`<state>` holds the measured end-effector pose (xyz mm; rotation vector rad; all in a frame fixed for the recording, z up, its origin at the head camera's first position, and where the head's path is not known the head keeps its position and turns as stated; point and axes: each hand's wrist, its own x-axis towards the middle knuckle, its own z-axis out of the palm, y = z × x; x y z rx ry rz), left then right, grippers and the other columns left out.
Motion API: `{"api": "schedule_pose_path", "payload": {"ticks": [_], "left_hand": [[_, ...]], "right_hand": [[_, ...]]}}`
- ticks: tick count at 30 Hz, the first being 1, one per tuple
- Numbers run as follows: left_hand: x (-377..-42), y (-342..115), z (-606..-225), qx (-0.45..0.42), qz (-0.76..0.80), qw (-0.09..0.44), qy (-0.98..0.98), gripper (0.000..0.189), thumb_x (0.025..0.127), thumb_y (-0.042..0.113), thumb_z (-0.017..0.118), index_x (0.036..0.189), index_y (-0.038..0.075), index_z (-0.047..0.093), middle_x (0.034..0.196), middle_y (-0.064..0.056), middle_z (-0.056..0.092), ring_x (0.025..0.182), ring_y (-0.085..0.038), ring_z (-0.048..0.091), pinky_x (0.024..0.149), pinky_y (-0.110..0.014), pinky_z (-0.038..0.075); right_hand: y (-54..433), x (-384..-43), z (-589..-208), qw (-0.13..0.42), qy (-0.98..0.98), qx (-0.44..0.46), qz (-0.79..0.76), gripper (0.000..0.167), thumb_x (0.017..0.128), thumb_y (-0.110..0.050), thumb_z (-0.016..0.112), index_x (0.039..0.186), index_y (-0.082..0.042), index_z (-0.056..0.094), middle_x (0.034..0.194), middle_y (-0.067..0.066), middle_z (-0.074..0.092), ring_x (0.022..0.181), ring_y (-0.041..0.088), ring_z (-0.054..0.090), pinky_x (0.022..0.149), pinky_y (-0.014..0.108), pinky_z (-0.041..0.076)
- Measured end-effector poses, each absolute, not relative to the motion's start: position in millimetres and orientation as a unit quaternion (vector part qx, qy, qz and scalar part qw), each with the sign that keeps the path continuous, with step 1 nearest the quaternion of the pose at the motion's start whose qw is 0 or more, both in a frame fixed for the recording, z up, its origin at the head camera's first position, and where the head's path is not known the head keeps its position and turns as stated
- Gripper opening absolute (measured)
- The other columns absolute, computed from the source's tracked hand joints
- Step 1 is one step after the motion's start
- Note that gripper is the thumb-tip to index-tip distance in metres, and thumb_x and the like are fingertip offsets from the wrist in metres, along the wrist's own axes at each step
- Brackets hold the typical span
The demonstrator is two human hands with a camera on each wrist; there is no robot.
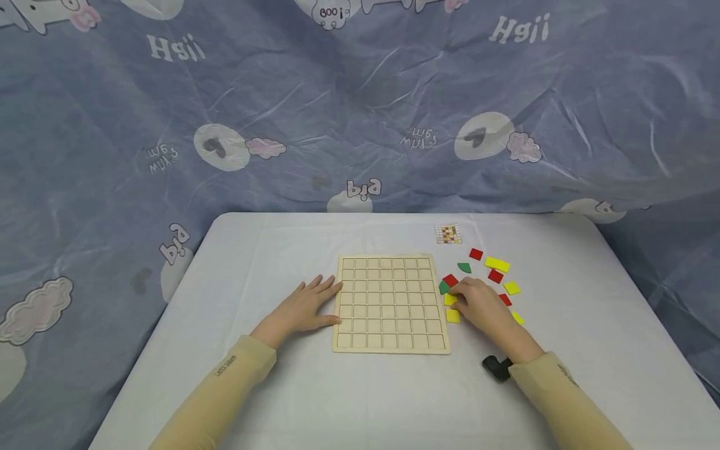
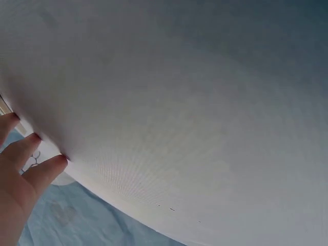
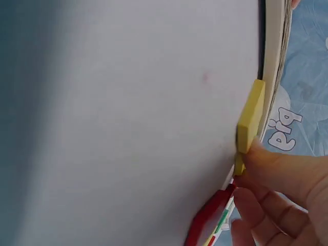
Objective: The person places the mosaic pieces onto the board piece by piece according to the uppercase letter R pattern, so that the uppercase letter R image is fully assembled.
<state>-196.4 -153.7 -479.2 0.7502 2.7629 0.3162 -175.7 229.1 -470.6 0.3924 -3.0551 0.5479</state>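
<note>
A square wooden board [image 1: 394,299] with a grid of recessed cells lies on the table. My left hand [image 1: 306,306] rests beside its left edge, fingers spread, thumb and fingertips touching the rim. On the right side, my right hand [image 1: 480,306] is bent over the loose tiles. Its thumb and forefinger pinch a yellow square tile [image 1: 450,300] close to the board's right edge. Another yellow square [image 1: 452,316] lies just nearer than it. Beyond the fingertips are a green quarter-round tile [image 1: 444,287] and a red tile [image 1: 450,280]. In the right wrist view, the thumb overlaps a yellow tile [image 3: 249,118].
Several more red, yellow and green tiles lie right of the board, including a yellow rectangle [image 1: 497,264] and a green piece [image 1: 464,267]. A small patterned card [image 1: 448,234] lies farther back. A black object [image 1: 497,368] sits by the right sleeve. Printed cloth [image 1: 360,106] hangs behind the table.
</note>
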Motion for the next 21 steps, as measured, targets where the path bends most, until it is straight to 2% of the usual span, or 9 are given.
{"api": "schedule_pose_path", "payload": {"ticks": [5, 9, 15, 21], "left_hand": [[-196, -155, -481, 0.257, 0.116, 0.135, 0.95, 0.084, 0.089, 0.06, 0.061, 0.156, 0.02, 0.03, 0.163, -0.01, 0.024, 0.15, -0.04, 0.019, 0.118, -0.064, 0.019], [-194, -155, -481, 0.253, 0.124, 0.139, 0.949, 0.084, 0.089, 0.059, 0.062, 0.156, 0.02, 0.03, 0.163, -0.01, 0.024, 0.151, -0.039, 0.018, 0.118, -0.064, 0.018], [-194, -155, -483, 0.253, 0.121, 0.132, 0.951, 0.085, 0.089, 0.06, 0.061, 0.157, 0.021, 0.029, 0.163, -0.008, 0.024, 0.151, -0.038, 0.018, 0.118, -0.064, 0.02], [-196, -155, -486, 0.25, 0.124, 0.127, 0.952, 0.086, 0.087, 0.061, 0.062, 0.156, 0.022, 0.029, 0.163, -0.007, 0.024, 0.151, -0.037, 0.018, 0.119, -0.063, 0.019]], "right_hand": [[227, -183, -468, -0.066, -0.973, 0.079, 0.207, 0.02, 0.083, -0.009, 0.078, 0.101, -0.002, 0.072, 0.086, 0.007, 0.058, 0.079, 0.02, 0.051, 0.07, 0.031, 0.049], [227, -185, -464, -0.093, -0.966, 0.07, 0.231, 0.014, 0.084, -0.012, 0.078, 0.092, -0.005, 0.069, 0.083, 0.005, 0.054, 0.077, 0.019, 0.05, 0.066, 0.028, 0.043], [224, -189, -454, -0.086, -0.965, 0.071, 0.238, 0.014, 0.087, -0.019, 0.075, 0.09, -0.007, 0.067, 0.081, 0.003, 0.058, 0.073, 0.017, 0.051, 0.063, 0.027, 0.042], [203, -200, -444, -0.057, -0.953, 0.092, 0.284, 0.014, 0.089, -0.019, 0.072, 0.097, -0.007, 0.068, 0.085, 0.003, 0.065, 0.078, 0.016, 0.056, 0.069, 0.028, 0.047]]}}
